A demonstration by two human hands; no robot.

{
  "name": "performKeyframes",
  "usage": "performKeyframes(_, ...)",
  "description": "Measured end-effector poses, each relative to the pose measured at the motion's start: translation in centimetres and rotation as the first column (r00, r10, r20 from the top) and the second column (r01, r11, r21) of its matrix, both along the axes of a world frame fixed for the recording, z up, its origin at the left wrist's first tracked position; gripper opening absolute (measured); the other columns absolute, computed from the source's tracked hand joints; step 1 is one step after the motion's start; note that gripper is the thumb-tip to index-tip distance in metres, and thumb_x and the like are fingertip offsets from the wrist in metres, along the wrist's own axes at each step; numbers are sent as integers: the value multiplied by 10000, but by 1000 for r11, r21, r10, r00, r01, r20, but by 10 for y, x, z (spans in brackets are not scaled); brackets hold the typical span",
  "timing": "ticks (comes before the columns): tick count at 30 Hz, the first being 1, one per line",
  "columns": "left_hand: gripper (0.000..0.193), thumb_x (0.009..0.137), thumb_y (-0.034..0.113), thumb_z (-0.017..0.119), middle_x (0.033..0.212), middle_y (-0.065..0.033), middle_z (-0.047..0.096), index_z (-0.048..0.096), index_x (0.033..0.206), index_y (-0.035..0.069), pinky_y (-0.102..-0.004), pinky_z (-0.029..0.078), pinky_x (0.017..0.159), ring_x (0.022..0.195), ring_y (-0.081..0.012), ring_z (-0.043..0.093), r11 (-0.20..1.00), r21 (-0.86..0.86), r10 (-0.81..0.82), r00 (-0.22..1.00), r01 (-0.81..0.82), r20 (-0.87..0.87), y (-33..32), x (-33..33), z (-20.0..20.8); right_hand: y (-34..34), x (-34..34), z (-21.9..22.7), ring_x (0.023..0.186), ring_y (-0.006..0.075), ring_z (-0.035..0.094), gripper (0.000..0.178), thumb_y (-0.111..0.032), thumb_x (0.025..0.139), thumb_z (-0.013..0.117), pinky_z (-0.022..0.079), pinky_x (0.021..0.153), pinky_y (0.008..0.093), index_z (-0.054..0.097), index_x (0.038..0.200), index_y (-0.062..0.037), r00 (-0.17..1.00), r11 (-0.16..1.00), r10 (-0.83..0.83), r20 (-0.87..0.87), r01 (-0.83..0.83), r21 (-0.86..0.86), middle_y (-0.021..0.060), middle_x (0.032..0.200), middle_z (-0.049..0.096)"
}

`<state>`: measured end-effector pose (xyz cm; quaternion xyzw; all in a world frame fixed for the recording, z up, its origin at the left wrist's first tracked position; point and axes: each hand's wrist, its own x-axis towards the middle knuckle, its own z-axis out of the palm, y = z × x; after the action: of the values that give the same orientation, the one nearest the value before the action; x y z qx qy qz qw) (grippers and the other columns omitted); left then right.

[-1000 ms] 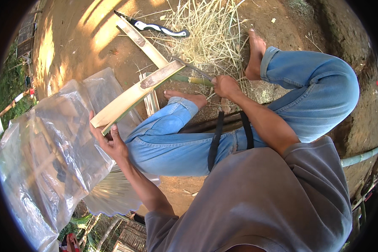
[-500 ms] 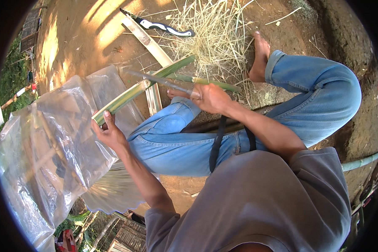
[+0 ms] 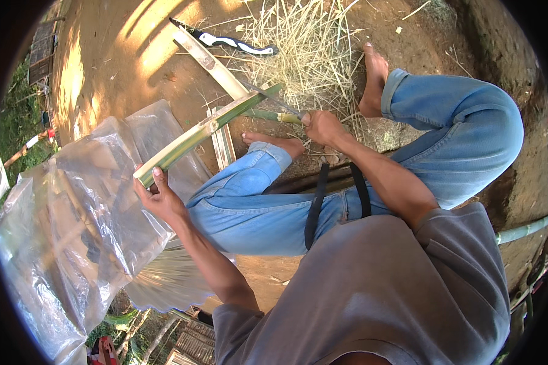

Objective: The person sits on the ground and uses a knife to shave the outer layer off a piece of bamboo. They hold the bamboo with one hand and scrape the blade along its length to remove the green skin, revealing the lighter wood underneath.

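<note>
My left hand (image 3: pixel 163 198) is closed round the near left end of a split bamboo piece (image 3: pixel 182 144), thumb on top. The piece slants up and away to the right, its pale cut side and green skin both showing, with a node near its middle. In my right hand (image 3: pixel 327 129) is a knife, gripped by its handle. Its narrow blade (image 3: pixel 269 96) lies across the far end of the bamboo; whether the edge touches it I cannot tell. Under the held piece, a green bamboo length (image 3: pixel 265 114) and a pale bamboo slat (image 3: pixel 216 68) lie crossed.
A saw (image 3: pixel 240 45) with a black and white handle lies beyond the slat. Beside it spreads a heap of bamboo shavings (image 3: pixel 304 58), close to my bare foot (image 3: pixel 374 76). Clear plastic sheeting (image 3: pixel 73 213) covers things on the left. My legs are bent around the work.
My right hand has moved away and to the right, carrying the knife blade from near the bamboo's node to its far end. My left hand keeps its hold at the near end.
</note>
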<state>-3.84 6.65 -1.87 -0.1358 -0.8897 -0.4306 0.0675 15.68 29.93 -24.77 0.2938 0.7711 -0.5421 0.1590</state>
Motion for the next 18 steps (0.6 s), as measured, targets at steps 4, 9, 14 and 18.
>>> performKeyframes(4,469,961,218,672,1208,-140,545,517,1306,-59,-365,582,911,1023,-224,617,997,81,-5,999,1,43,2,1,-4,-24,-5,-7,701,347,691,211,-170,843,602,571,707,455,683,993,-46,987,997,64,-147,-55,62,213,787,694)
performKeyframes(9,480,950,238,689,1186,-133,545,520,1287,-59,-381,588,899,1015,-222,617,997,74,7,999,-10,34,-1,-3,-3,-2,4,-51,770,339,701,297,-185,863,608,570,763,440,687,1119,-58,978,997,-70,194,64,34,215,843,703)
performKeyframes(14,408,940,270,704,1126,-113,541,570,1142,-58,-374,594,874,984,-207,614,992,102,76,997,-79,31,-8,-4,-10,-17,-13,40,684,275,687,249,-106,843,619,573,593,424,651,1061,9,998,987,-27,-61,17,-160,233,764,676)
performKeyframes(18,367,941,283,703,1080,-107,547,598,1034,-57,-367,595,859,962,-196,611,988,79,129,991,-132,46,7,7,-6,-33,-17,72,592,318,673,232,-76,831,626,579,547,431,648,1043,13,947,986,150,-285,-165,-27,215,731,681)
